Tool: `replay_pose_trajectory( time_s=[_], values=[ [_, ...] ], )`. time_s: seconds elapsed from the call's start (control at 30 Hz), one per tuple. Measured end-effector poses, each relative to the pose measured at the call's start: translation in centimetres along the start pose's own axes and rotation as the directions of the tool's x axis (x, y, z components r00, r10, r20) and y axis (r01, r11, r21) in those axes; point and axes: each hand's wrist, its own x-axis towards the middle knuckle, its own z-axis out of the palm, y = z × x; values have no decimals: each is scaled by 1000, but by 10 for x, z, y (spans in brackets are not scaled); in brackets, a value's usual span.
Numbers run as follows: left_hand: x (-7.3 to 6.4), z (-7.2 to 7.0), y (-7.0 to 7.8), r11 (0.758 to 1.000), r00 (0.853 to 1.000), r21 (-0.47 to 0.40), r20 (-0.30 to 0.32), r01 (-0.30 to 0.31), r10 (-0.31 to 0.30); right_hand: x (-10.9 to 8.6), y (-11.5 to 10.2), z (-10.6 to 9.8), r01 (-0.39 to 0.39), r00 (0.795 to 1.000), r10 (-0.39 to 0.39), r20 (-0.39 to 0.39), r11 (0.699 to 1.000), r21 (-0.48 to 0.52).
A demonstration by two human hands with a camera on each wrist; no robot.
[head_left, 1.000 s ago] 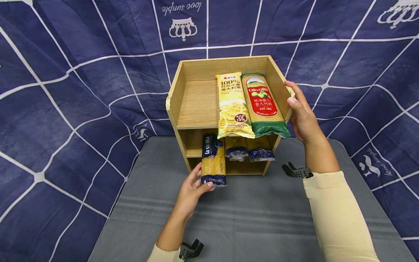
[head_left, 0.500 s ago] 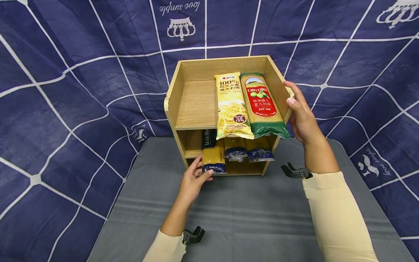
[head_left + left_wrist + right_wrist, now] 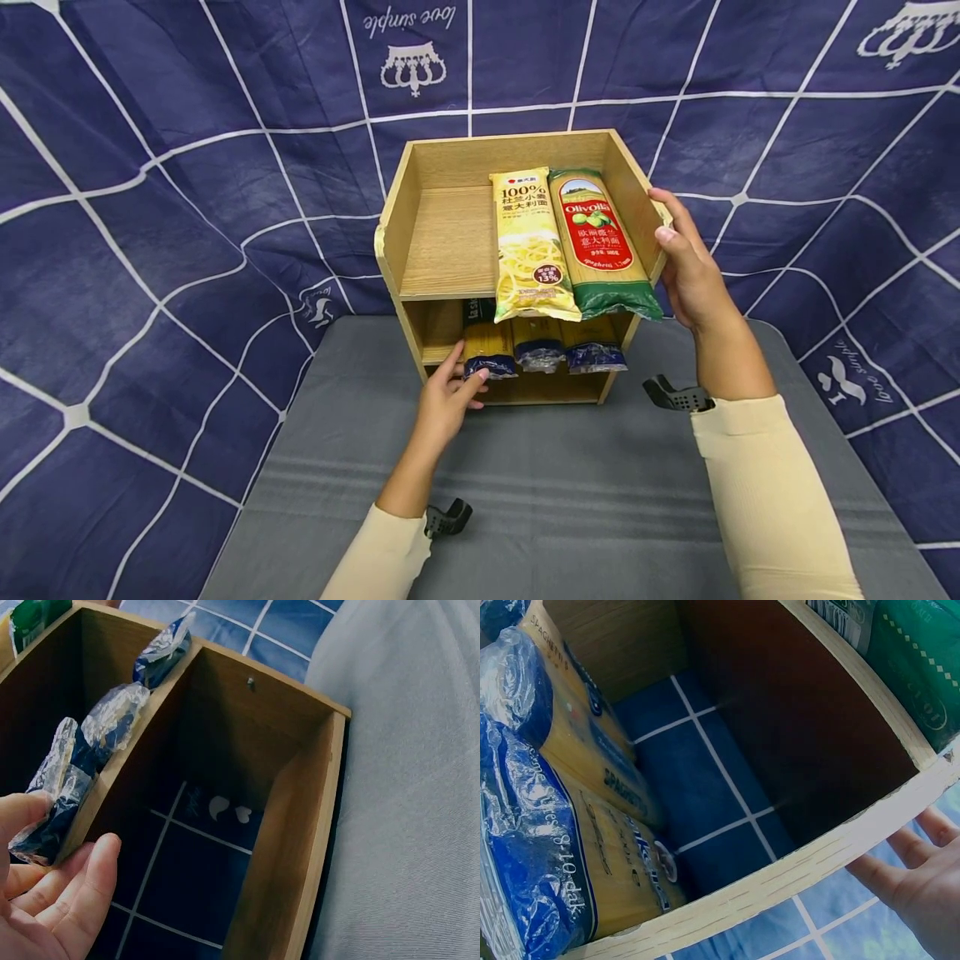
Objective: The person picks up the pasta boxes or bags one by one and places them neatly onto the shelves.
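A three-level wooden shelf [image 3: 446,242] stands against the blue cloth. My left hand [image 3: 441,404] pinches the front end of a blue-and-yellow spaghetti pack [image 3: 489,342], which lies mostly inside the middle level at the left. In the left wrist view, the thumb presses on the wrapper while the other fingers of the left hand [image 3: 64,900] are under the board's edge. At the shelf's right side panel, my right hand [image 3: 696,275] holds the edge, thumb at the front. Fingers [image 3: 881,877] touch that panel's outer face in the right wrist view.
Beside the pinched pack lie two similar spaghetti packs [image 3: 538,346], their crinkled ends jutting out. On the top level are a yellow noodle pack [image 3: 534,242] and a green-and-red spaghetti pack [image 3: 603,233]. Grey cloth [image 3: 562,492] covers the table in front.
My left hand has pushed the spaghetti pack back into the middle level; its label end is now largely under the top board. The right hand keeps its hold on the side panel.
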Motion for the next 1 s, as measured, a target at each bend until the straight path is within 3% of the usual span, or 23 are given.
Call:
replay_pose_trajectory(
  time_s=[0.27,0.53,0.77,1.0],
  values=[
    [8,1,4,999,999,2,2,36,-36,1,2,1,11,1000,-11,2,1000,27],
    [12,1,4,996,998,70,10,59,-60,1,3,0,15,1000,-15,-8,999,35],
    [13,2,7,992,996,98,21,84,-86,0,-1,-1,12,1000,-11,-10,999,35],
    [9,0,4,994,996,71,32,78,-80,-1,-1,3,4,1000,-4,-13,1000,29]
  ],
)
